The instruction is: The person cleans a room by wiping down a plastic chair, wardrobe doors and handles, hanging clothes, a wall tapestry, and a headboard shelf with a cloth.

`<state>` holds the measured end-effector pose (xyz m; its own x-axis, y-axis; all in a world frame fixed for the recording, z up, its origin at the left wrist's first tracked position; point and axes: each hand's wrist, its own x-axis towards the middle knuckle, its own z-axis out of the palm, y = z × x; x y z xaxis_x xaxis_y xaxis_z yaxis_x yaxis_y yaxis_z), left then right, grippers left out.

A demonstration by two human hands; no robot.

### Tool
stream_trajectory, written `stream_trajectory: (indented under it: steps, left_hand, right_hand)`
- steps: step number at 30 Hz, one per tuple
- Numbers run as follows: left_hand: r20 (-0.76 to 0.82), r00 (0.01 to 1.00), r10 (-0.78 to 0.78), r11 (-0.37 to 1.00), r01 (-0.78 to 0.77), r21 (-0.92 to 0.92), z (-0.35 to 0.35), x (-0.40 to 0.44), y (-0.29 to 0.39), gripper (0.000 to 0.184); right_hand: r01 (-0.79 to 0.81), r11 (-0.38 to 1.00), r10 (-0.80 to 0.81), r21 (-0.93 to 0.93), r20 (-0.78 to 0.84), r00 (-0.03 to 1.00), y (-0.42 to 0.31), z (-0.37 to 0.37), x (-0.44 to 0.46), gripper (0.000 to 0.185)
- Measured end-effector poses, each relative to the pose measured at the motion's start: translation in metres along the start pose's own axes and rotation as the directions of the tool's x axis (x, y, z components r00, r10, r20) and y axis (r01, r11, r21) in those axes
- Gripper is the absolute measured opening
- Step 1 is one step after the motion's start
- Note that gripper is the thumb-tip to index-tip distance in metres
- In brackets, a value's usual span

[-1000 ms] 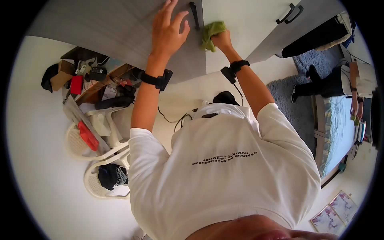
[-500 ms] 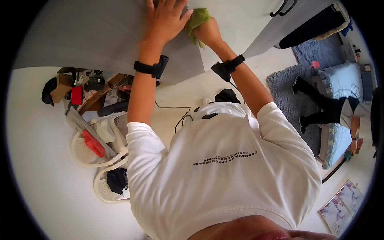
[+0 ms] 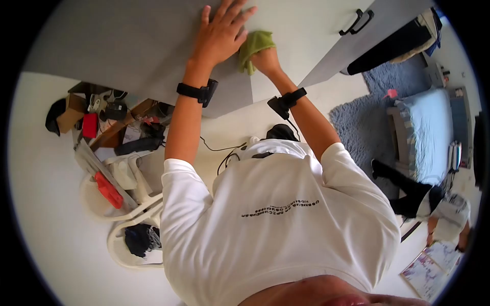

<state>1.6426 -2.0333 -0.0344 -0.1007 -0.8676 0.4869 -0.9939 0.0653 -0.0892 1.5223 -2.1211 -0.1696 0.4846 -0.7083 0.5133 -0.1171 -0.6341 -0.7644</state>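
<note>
My left hand (image 3: 219, 42) lies flat with fingers spread on the grey panel (image 3: 132, 38) of a cabinet, close to its border with a white panel (image 3: 301, 25). Just right of it, my right hand (image 3: 265, 60) is closed around a green cloth (image 3: 253, 48) and presses it to the cabinet at that border. Most of the right hand's fingers are hidden by the cloth. A black band with a small box is strapped on each wrist.
Black handles (image 3: 357, 22) sit on the cabinet at the upper right. Plastic chairs (image 3: 115, 245) and piled household items (image 3: 109, 109) are at left. On the right are a blue-grey rug (image 3: 352, 117), a bed (image 3: 431, 130) and another person (image 3: 446, 209). Cables run across the floor.
The view has shifted, and both hands with the cloth appear lower in it. My left hand remains spread on the panel. The other person has moved away from beside the bed, towards the picture panels.
</note>
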Motion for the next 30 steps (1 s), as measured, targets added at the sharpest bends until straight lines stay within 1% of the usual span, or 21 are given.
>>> stream_trajectory:
  steps: [2,5,6,7,9,11,13,14,15,16,17,18,19,20,21,22,24,26,27,28,30]
  left_hand:
    - [0.049,0.999,-0.004,0.998,0.007,-0.059,0.004,-0.017,-0.001,0.064]
    - [-0.279,0.929,-0.244,0.716,-0.022,-0.698,0.015,-0.053,0.008,0.068]
    - [-0.388,0.819,-0.423,0.73,0.054,-0.681,0.005,-0.061,0.02,0.07]
    - [-0.389,0.818,-0.424,0.732,0.056,-0.679,0.0,-0.069,0.021,0.07]
    - [-0.108,0.641,-0.76,0.32,0.224,-0.921,-0.006,-0.088,0.026,0.061]
    - [-0.048,0.645,-0.763,0.274,0.255,-0.927,0.01,-0.098,0.024,0.052]
    - [0.262,0.632,-0.729,-0.1,0.28,-0.955,0.033,-0.107,0.022,0.052]
    - [0.245,0.628,-0.738,-0.088,0.27,-0.959,0.044,-0.112,0.015,0.052]
    - [0.395,0.572,-0.719,-0.207,0.366,-0.907,0.054,-0.118,0.008,0.044]
    - [0.539,0.498,-0.68,-0.325,0.454,-0.829,0.069,-0.127,0.002,0.036]
    - [0.529,0.492,-0.691,-0.318,0.45,-0.834,0.098,-0.144,-0.003,0.036]
    - [0.498,0.335,-0.8,-0.381,0.357,-0.853,0.134,-0.164,-0.009,0.035]
    - [0.466,0.163,-0.87,-0.419,0.252,-0.872,0.149,-0.174,-0.016,0.033]
    - [0.453,0.165,-0.876,-0.407,0.253,-0.878,0.139,-0.178,-0.026,0.033]
    - [0.317,0.224,-0.922,-0.284,0.167,-0.944,0.12,-0.187,-0.039,0.037]
    - [0.179,0.267,-0.947,-0.164,0.077,-0.983,0.102,-0.193,-0.053,0.042]
    - [-0.094,0.358,-0.929,0.155,0.146,-0.977,0.05,-0.188,-0.078,0.046]
    - [-0.311,0.11,-0.944,0.323,0.13,-0.937,0.001,-0.167,-0.101,0.046]
    - [-0.381,0.116,-0.917,0.397,0.179,-0.9,-0.024,-0.159,-0.113,0.043]
    - [-0.449,0.124,-0.885,0.466,0.228,-0.855,-0.041,-0.158,-0.124,0.041]
    - [-0.454,0.189,-0.87,0.489,0.218,-0.845,-0.049,-0.171,-0.149,0.039]
  right_hand:
    - [0.124,0.989,-0.115,0.075,-0.114,0.987,-0.043,-0.024,0.021,0.023]
    - [0.253,0.955,-0.244,0.155,-0.072,0.967,-0.106,-0.055,0.049,0.022]
    - [0.358,0.921,-0.352,0.156,-0.06,0.934,-0.113,-0.058,0.06,0.021]
    - [0.358,0.92,-0.354,0.159,-0.059,0.934,-0.119,-0.059,0.072,0.021]
    - [0.192,0.975,-0.218,0.109,0.356,0.909,-0.134,-0.061,0.081,0.025]
    - [0.109,0.981,-0.159,0.162,0.335,0.929,-0.144,-0.035,0.078,0.023]
    - [0.046,0.975,-0.113,0.216,0.309,0.944,-0.141,-0.001,0.073,0.023]
    - [0.095,0.988,-0.138,0.123,0.42,0.897,-0.118,0.024,0.066,0.026]
    - [0.154,0.988,-0.148,0.033,0.525,0.838,-0.101,0.045,0.057,0.03]
    - [-0.013,0.999,0.042,-0.048,0.687,0.725,-0.092,0.061,0.046,0.034]
    - [-0.157,0.974,0.222,-0.161,0.802,0.555,-0.088,0.073,0.039,0.039]
    - [-0.149,0.978,0.207,-0.148,0.805,0.556,-0.089,0.081,0.032,0.039]
    - [-0.079,0.989,0.148,-0.126,0.886,0.439,-0.092,0.086,0.025,0.041]
    - [-0.009,0.995,0.094,-0.096,0.946,0.311,-0.097,0.088,0.021,0.043]
    - [-0.005,0.996,0.085,-0.088,0.945,0.315,-0.105,0.086,0.014,0.043]
    - [0.06,0.99,-0.138,0.125,0.86,0.492,-0.114,0.08,0.006,0.044]
    - [0.141,0.939,-0.33,0.313,0.709,0.624,-0.137,0.057,0.006,0.047]
    - [0.106,0.99,-0.133,0.09,0.84,0.527,-0.175,0.012,0.041,0.043]
    - [0.327,0.927,-0.368,0.183,0.612,0.7,-0.173,0.0,0.048,0.04]
    - [0.547,0.814,-0.58,0.195,0.314,0.751,-0.169,-0.015,0.055,0.037]
    - [0.471,0.877,-0.459,-0.092,0.126,0.879,-0.176,-0.058,0.072,0.038]
